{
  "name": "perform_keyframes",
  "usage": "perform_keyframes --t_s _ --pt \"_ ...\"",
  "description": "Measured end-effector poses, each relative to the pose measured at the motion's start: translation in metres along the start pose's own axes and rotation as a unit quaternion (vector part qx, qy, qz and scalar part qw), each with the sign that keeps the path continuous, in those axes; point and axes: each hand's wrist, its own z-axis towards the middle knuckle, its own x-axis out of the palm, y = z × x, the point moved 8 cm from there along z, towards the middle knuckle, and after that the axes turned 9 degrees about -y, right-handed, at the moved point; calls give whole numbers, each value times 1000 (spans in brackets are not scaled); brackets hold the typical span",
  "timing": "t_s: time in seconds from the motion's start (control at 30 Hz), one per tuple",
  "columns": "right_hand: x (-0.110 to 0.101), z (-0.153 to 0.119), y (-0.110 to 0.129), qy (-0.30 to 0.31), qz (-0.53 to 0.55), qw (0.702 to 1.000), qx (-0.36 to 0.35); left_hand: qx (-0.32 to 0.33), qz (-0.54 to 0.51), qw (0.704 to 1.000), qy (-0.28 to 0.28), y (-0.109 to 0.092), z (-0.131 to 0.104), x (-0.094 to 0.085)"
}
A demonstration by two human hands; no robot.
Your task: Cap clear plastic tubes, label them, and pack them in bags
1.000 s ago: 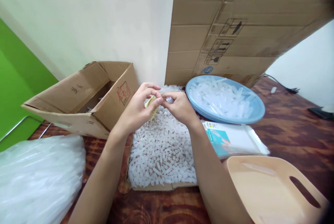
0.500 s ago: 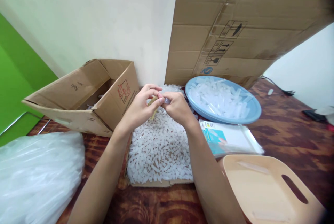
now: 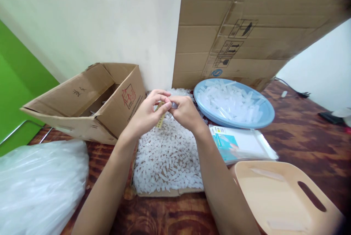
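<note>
My left hand [image 3: 150, 112] and my right hand [image 3: 184, 112] meet at the fingertips above a heap of small translucent plastic pieces [image 3: 170, 158] spread on cardboard. The right hand is closed, thumb and curled fingers around a small clear, bluish plastic piece [image 3: 173, 105], mostly hidden. Thumb and fingers of the left hand pinch together at the same spot; what they grip is hidden. A yellow strip with dark marks [image 3: 160, 122] shows behind and below the left thumb; whether it is held or hangs free, I cannot tell.
At the left stand an open cardboard box [image 3: 109, 125] and a full clear plastic bag [image 3: 41, 187]. To the right are a blue basin [image 3: 233, 121] of clear plastic pieces, a stack of printed packets [image 3: 244, 143] and a beige tray [image 3: 276, 198]. A large carton [image 3: 205, 45] rises behind.
Both hands stay joined in nearly the same place, with only slight finger movement. The yellow strip shows a little more below the left thumb. The view has shifted slightly.
</note>
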Motion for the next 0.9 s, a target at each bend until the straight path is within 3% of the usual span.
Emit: perform_keyframes --t_s 0.9 --pt "-2 0 -1 -13 -3 1000 2 21 42 996 -71 -6 0 0"
